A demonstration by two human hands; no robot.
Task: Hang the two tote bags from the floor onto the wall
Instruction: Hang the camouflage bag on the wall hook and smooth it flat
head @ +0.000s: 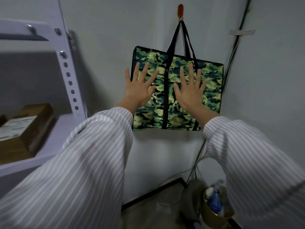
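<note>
Tote bag (175, 113) in green camouflage print, hung by its black handles (173, 40) from an orange-capped hook (180, 11) on the grey wall (115, 30), its body lying flat against the wall near the corner. My left hand (138, 91) and my right hand (191, 93) are both released, fingers straight and spread, palms turned to the bag's face, one on either side of the central black strap (165, 100); neither grasps anything. Whether the palms press the fabric or hover just before it I cannot tell from this view. I judge the posture to be one of smoothing or steadying: a bag slung from a single hook tends to swing and tilt, and two flat palms set symmetrically would settle it square to the wall. One bag of the two is thus hung; the second is not visible, so I take it to lie on the floor (148, 210) outside the frame. At left stands a white shelf unit (69, 76) bearing a cardboard box (28, 129); at right, cables (237, 38) run down the corner above a gold container (214, 214) holding a plastic bottle (214, 195).
</note>
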